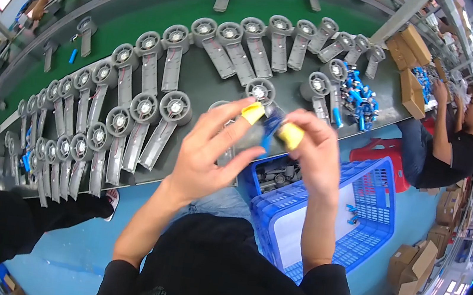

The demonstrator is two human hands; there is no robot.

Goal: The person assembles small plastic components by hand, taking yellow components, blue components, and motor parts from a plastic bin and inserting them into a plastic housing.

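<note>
Grey part with a blue piece sits at frame centre, pinched between both hands. Left hand grips it, fingers spread, yellow cot on one fingertip; right hand closes around it. Step appears to be fitting the blue piece. Next move likely calls for firm, aligned pressure. Finished-looking units fill the belt above; blue crate lower right.
</note>
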